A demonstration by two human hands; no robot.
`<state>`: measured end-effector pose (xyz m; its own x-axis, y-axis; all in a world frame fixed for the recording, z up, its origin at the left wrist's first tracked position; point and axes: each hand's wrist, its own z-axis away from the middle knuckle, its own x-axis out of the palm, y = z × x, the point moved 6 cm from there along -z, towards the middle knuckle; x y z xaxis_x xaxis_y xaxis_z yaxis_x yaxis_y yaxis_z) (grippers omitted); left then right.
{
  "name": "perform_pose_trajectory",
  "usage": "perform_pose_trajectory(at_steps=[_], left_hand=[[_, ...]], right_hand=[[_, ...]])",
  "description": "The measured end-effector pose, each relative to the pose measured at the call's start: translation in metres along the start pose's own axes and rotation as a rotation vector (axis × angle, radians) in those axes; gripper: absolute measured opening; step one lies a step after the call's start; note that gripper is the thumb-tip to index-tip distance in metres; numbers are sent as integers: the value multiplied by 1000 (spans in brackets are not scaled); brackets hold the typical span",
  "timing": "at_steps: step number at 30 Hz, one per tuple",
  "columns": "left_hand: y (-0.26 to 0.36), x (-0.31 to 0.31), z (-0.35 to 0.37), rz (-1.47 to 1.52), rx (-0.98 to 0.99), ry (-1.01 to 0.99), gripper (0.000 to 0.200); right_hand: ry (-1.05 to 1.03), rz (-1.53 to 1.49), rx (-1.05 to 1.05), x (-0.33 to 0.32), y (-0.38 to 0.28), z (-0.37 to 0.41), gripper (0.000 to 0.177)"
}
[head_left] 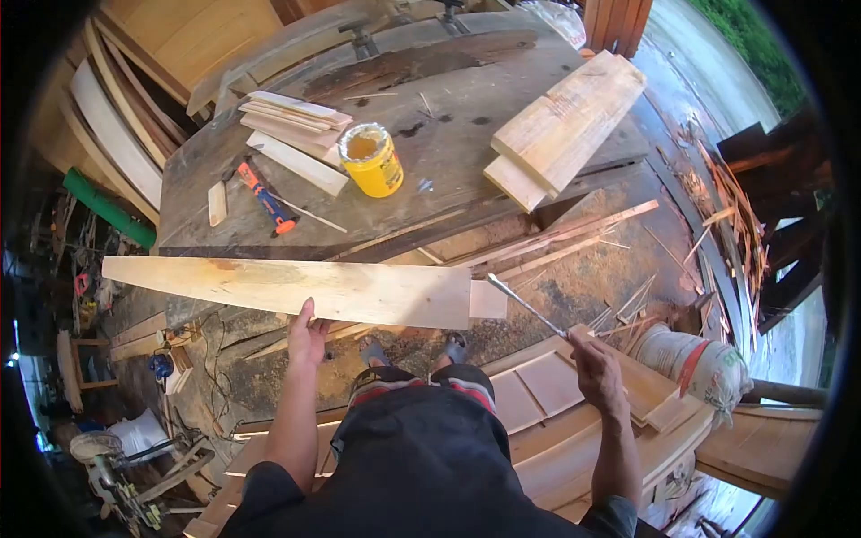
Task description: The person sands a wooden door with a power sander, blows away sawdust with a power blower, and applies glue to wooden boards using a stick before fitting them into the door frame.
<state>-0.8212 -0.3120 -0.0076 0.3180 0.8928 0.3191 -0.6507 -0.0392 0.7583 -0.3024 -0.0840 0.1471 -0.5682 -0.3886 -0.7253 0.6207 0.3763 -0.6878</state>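
A long, pale wooden board (pixel 368 289), tapering toward its left end, lies across the view in front of me. My left hand (pixel 307 336) grips its near edge left of the middle, thumb on the face and fingers underneath. At the board's right end a narrower tenon (pixel 489 300) sticks out. My right hand (pixel 595 369) is closed around a thin stick (pixel 531 308) whose whitish, coated tip is right by the tenon. Beyond the board, on the workbench (pixel 448 134), stands an open yellow can (pixel 381 175) with a smeared rim and tan contents.
An orange-and-blue utility knife (pixel 262 199) lies left of the can, near stacked thin wood strips (pixel 291 125). Thick planks (pixel 574 121) rest at the bench's right. A panelled wooden door (pixel 538 394) is close to my legs, with a white sack (pixel 691 368) beside it. Offcuts litter the floor.
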Motion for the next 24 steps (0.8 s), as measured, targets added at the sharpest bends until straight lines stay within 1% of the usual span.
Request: perform_pose_trajectory(at_steps=[1,2,5,8,11,14,17,20,23,24], left_hand=[[1,2,1,-23,1,-19,49],[1,1,1,-31,-6,-17,51],[1,0,0,-55,-12,-4,54],[-2,-4,-1,-67,-7,8,57],[-2,-4,-3,-67,-2,0,58],[1,-3,-1,-88,-15,6,57],[2,-1,3,-111,-20,-14,56],[1,2,5,-130,-7,-16,57],[0,0,4,-140,-8,-9,58],[-1,-1,3,-135,-13,-13,59]], right_hand=[[-39,55,23,2,4,1,39],[-41,103,23,6,7,2,38],[-52,224,-56,18,11,1,44],[-27,323,-166,25,16,-5,41],[55,445,-281,20,15,-17,43],[121,458,-305,11,25,-24,45],[109,305,-260,11,25,-23,46],[-143,261,-55,34,30,-6,46],[-171,246,-141,31,19,10,46],[-194,263,-131,28,18,13,46]])
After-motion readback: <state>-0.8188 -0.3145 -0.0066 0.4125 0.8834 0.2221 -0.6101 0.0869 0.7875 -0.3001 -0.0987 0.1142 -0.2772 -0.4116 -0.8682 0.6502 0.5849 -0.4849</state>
